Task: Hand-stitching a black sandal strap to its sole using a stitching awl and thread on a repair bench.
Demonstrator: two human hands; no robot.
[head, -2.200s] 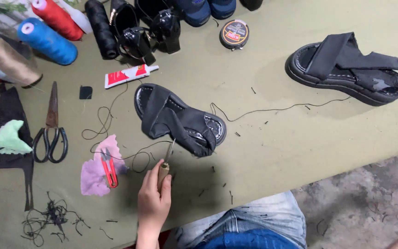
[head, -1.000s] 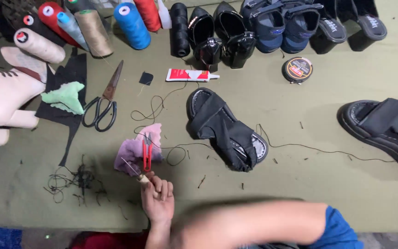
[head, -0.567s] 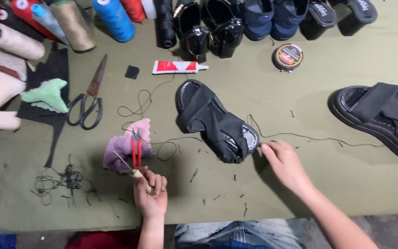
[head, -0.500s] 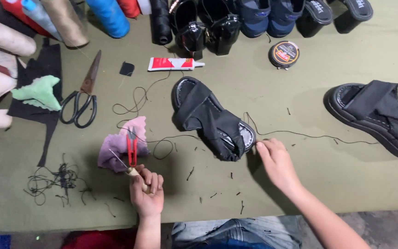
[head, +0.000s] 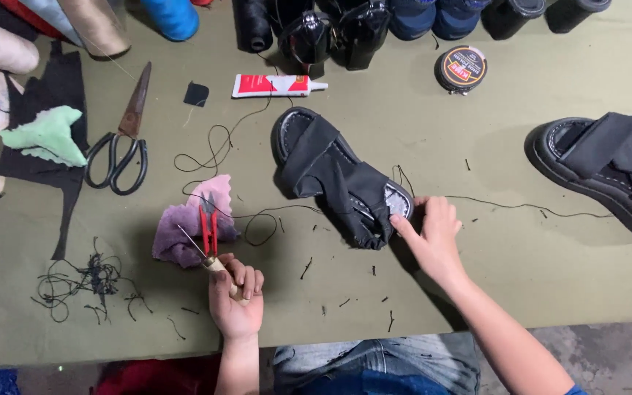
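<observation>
Olive-green cloth covers the worktop (head: 477,278), which carries thread spools, black scissors (head: 118,143), a glue tube (head: 276,85), a round tin (head: 461,68) and loose thread clippings.

Head view: the right hand (head: 433,238) now rests at the heel end of the near black sandal (head: 338,179), fingers spread, the fingertips pressing its folded strap. In the frame taken half a second earlier this hand is just beside the sandal; contact is now made, so the shoe appears steadied for stitching. The left hand (head: 234,296) stays at the near edge, fingers closed around the wooden handle of an awl (head: 202,252), whose needle points over the pink cloth (head: 192,227). Black thread (head: 521,207) trails from the sandal toward the second sandal (head: 608,172) at the right.
</observation>
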